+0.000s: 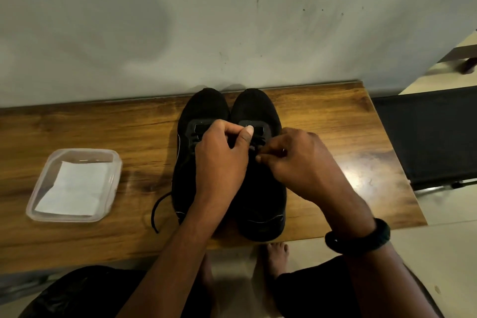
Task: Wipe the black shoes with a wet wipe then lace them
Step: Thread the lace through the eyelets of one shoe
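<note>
Both forearms reach forward; left hand [222,155] and right hand [302,160], fingers curled, pinch the lace [256,146] between them.

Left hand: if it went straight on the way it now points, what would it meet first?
Probably the toe of the right shoe, just ahead of the left hand; beyond that the wall. Depth is unclear.

Both forearms [180,253] are bare. A thick black band [358,236] circles the right wrist. A glint on the right hand [296,160] may be a ring [283,150]. Dark clothing [85,292] covers the legs; the feet [276,253] are bare.
</note>
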